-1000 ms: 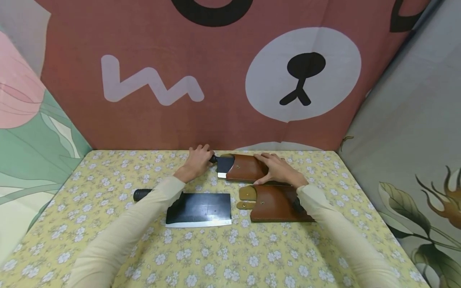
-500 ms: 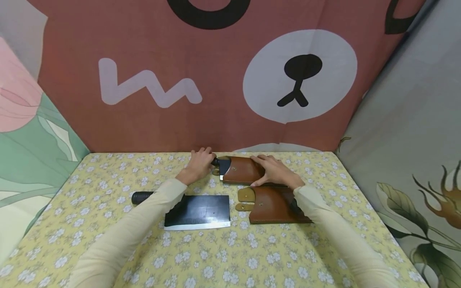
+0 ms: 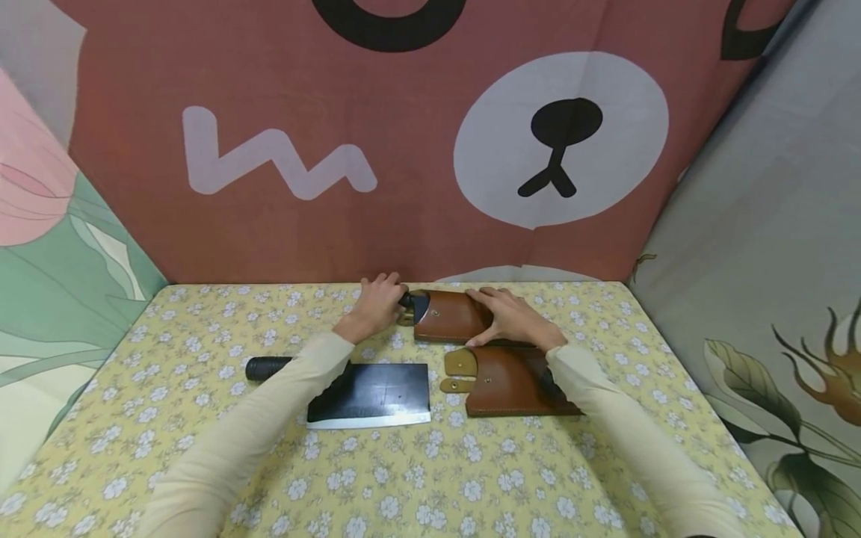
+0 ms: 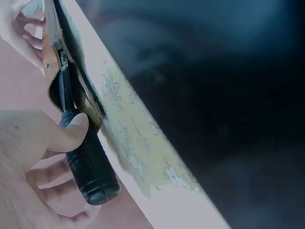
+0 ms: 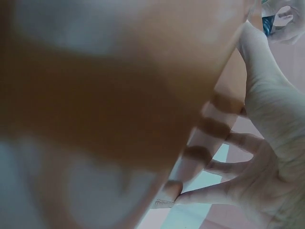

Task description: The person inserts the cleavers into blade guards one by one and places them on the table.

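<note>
At the back of the table, a black-handled cleaver (image 3: 420,308) is mostly inside a brown leather sheath (image 3: 447,317); only a strip of blade shows at the sheath's mouth. My left hand (image 3: 378,305) grips its ribbed black handle (image 4: 93,164), thumb lying along the handle near the blade. My right hand (image 3: 516,317) holds the sheath across its width, thumb at the near edge and fingers (image 5: 205,194) spread at the far edge. A sheath strap hangs by the handle, partly hidden.
A second cleaver (image 3: 383,390) lies flat nearer me, edge towards me, its handle partly under my left sleeve. To its right is another brown sheath (image 3: 507,385) with tan straps (image 3: 460,364), partly under my right sleeve. A patterned curtain (image 3: 417,239) rises behind the table.
The left hand has pushed the cleaver rightward, deeper into the sheath, so less blade shows. The right hand keeps its hold on the sheath. The front cleaver and sheath lie where they were.
</note>
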The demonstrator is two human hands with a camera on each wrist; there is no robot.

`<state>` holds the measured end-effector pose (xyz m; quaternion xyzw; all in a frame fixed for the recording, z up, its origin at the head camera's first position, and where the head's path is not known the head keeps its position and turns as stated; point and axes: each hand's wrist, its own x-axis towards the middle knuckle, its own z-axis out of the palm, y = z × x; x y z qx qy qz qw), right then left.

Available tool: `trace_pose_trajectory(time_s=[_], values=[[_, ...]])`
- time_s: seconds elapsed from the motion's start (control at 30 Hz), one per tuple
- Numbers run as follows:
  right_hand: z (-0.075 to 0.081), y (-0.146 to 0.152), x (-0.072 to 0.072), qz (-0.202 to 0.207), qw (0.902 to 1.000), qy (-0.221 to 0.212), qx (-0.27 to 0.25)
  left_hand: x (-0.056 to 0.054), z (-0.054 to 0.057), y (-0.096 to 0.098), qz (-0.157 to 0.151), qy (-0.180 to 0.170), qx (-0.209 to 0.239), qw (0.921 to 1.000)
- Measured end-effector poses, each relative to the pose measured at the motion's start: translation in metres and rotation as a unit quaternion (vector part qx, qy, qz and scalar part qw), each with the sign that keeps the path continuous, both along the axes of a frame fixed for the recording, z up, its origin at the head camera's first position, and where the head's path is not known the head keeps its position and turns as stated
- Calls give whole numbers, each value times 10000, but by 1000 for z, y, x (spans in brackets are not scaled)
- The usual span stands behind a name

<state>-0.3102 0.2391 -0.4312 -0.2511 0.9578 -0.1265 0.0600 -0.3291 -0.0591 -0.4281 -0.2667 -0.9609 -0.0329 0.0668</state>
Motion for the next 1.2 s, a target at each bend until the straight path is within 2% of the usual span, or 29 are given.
trace_pose_trajectory(time_s=[0.4,0.97,1.0,1.2], values=[[-3,-6,-2,53,10000,23,71,-2,-3,7,77,-30,-67,9999],[1,-13,-6,194,9997,126,-68,-7,2,15,58,-17,-37,10000],[1,-13,-7,199,9997,115,-91,-10,-2,15,4,15,-9,10000],[1,-12,-8,188,9997,46,-177,-13,-3,16,-11,66,122,9999]])
